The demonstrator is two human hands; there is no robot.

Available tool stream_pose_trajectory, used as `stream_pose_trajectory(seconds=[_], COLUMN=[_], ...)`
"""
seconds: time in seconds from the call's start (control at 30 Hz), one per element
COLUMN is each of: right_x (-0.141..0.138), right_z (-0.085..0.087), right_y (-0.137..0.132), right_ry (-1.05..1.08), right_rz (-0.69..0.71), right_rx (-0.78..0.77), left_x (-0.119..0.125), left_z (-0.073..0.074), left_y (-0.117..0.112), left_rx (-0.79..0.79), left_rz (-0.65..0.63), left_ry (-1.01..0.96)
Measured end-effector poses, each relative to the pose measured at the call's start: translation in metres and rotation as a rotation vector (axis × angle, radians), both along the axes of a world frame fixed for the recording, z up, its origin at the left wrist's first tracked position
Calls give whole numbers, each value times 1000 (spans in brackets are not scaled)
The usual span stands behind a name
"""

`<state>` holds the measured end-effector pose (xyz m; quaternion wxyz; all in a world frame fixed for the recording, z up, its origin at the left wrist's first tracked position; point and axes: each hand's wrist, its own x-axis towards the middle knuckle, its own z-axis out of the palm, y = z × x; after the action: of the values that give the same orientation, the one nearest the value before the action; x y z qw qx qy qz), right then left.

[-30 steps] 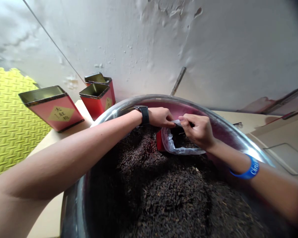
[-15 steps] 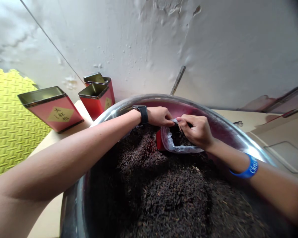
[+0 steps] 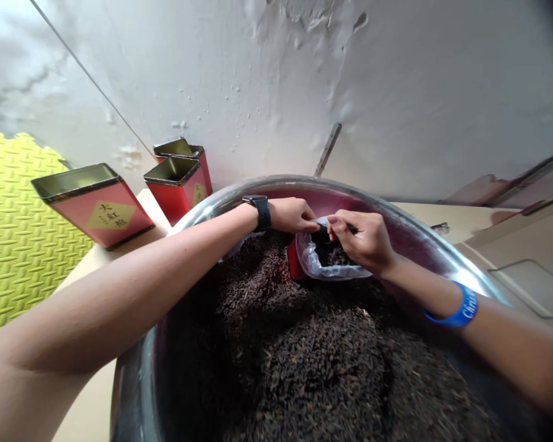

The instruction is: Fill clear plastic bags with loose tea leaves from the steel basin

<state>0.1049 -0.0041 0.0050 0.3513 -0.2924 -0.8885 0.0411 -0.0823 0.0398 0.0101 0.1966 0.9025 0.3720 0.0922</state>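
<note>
A big steel basin (image 3: 239, 193) in front of me is heaped with dark loose tea leaves (image 3: 304, 362). At its far side a red tin (image 3: 294, 263) lined with a clear plastic bag (image 3: 320, 265) is sunk in the leaves. My left hand (image 3: 292, 215), with a black watch on the wrist, pinches the bag's rim at the left. My right hand (image 3: 364, 240), with a blue wristband, is closed on the bag's rim at the right. Both hands hold the bag's mouth, with tea inside it.
Three open red tins stand on the beige table at the left: one large (image 3: 94, 205), two smaller (image 3: 177, 184) (image 3: 184, 150). A yellow foam mat (image 3: 13, 227) lies beyond the table's left edge. A white flaking wall (image 3: 350, 80) rises behind. A metal strip (image 3: 327, 150) leans on it.
Both hands have crept slightly left and up on the bag's rim, drawing its mouth a little closer together. The view has tilted slightly. Nothing else has moved.
</note>
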Motion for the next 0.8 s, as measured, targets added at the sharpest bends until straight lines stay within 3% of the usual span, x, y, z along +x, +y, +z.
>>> stream_pose_trajectory(seconds=[0.8], right_x=[-1], right_z=[2], right_y=[1], right_ry=[69], right_rz=[53], right_rx=[29], left_x=[-3], left_z=[2], left_y=[3], left_rx=[53], left_rz=[-4], left_ry=[69])
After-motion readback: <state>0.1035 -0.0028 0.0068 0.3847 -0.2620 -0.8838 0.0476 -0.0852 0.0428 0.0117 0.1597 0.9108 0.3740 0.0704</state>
